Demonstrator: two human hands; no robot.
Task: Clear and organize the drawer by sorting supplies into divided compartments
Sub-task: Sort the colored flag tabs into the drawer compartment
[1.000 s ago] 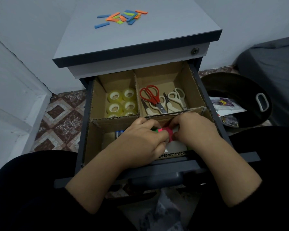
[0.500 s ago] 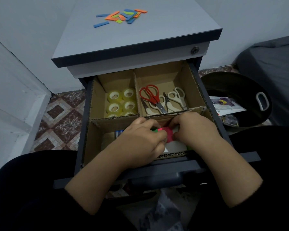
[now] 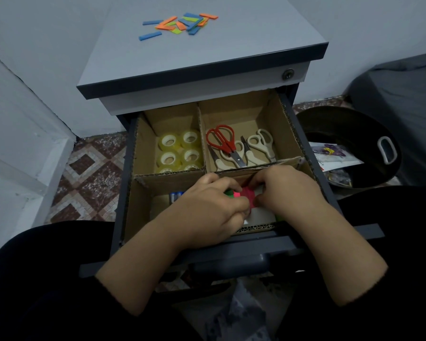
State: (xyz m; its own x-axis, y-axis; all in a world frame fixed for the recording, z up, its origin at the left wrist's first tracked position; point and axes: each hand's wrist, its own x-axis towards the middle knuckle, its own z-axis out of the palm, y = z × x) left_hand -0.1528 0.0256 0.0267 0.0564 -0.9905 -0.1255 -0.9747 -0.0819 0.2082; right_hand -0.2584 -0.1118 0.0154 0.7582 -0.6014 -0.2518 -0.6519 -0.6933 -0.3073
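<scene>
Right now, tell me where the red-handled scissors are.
In the head view, the red-handled scissors lie in the drawer's back right compartment, leftmost among the white-handled scissors, just right of the divider from the tape rolls.

Hands barely shifted over pink item; no real change.

No readable text, label, brand or number anywhere in view

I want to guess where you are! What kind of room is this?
Probably a home workspace: a small drawer cabinet on patterned floor tiles, its open drawer holding tape rolls and scissors.
</scene>
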